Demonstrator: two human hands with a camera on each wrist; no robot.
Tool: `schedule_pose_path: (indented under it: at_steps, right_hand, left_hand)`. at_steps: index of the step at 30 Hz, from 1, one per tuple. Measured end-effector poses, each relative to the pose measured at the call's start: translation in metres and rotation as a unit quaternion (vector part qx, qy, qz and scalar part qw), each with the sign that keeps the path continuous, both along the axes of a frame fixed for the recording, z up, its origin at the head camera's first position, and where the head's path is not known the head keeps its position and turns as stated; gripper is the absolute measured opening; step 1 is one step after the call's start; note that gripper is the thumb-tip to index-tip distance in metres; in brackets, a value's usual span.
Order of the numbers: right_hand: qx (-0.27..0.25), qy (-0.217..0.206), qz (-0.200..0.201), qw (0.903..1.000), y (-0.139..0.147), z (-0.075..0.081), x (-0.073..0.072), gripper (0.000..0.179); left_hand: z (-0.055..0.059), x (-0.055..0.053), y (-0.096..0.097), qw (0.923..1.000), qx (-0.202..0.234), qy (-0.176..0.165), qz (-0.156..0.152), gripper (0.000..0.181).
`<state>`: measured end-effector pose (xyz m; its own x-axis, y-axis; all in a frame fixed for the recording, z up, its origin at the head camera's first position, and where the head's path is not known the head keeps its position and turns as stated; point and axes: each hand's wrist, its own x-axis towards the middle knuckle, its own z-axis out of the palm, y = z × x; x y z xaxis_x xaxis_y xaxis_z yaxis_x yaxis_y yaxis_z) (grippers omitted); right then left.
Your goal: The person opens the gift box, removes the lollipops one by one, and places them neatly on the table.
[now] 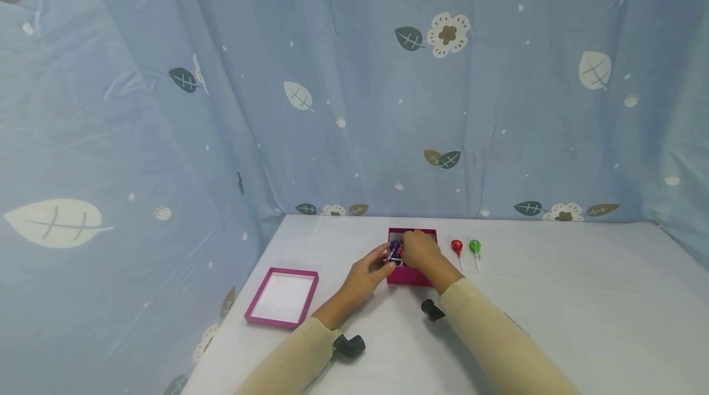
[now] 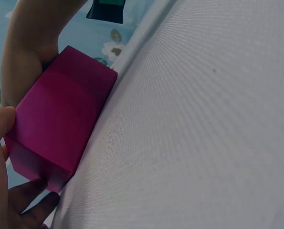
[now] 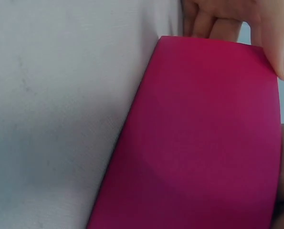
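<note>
A magenta box (image 1: 408,277) stands lidless on the table, with several wrapped lollipops (image 1: 395,246) inside, purple and reddish ones among them. My left hand (image 1: 364,275) holds the box by its front left corner. In the left wrist view its thumb lies at the top edge and other fingers touch the side wall. My right hand (image 1: 422,251) reaches down into the box from above; its fingertips are hidden, so what they hold does not show. To the right of the box lie a red lollipop (image 1: 456,245) and a green lollipop (image 1: 475,247), sticks toward me.
The magenta-rimmed lid (image 1: 281,298) lies inside up on the left of the white table (image 1: 382,352). A blue patterned curtain (image 1: 365,106) hangs behind and to the left. Black wrist devices (image 1: 350,346) stick out beside both sleeves.
</note>
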<state>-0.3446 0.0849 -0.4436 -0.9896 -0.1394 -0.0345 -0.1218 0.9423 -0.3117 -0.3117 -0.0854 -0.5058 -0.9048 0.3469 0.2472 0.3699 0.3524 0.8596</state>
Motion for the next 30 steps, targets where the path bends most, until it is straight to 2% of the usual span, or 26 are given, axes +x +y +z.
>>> schedule_pose_path:
  at_steps: [3,7,10,16,21,26,30]
  right_hand:
    - [0.002,0.001,-0.003,1.0000,0.001,0.001,0.000,0.033]
    - [0.005,0.003,-0.006,1.0000,0.001,0.001,0.001,0.034]
    - [0.005,0.014,-0.005,0.9999,0.002,0.002,0.003,0.032]
    - [-0.007,0.038,0.001,0.9992,0.005,0.010,0.007,0.035]
    - [-0.044,0.069,-0.003,0.9967,0.010,0.017,0.010,0.038]
    - [-0.103,0.083,-0.014,0.9912,0.017,0.017,0.011,0.035]
    - [-0.131,0.097,-0.011,0.9866,0.024,0.016,0.011,0.031]
  left_hand:
    - [0.009,0.005,0.002,1.0000,-0.002,-0.002,-0.004,0.053]
    - [0.009,0.006,0.002,1.0000,-0.004,-0.006,-0.007,0.054]
    - [0.001,0.000,0.001,1.0000,-0.005,-0.004,-0.003,0.055]
    - [0.002,0.000,0.000,1.0000,-0.004,0.002,-0.004,0.056]
    - [0.002,0.000,-0.001,0.9999,-0.011,0.001,-0.003,0.057]
    - [0.003,0.001,-0.001,0.9999,-0.014,-0.001,-0.002,0.058]
    - [0.003,0.001,0.000,0.9999,-0.016,-0.004,-0.002,0.058]
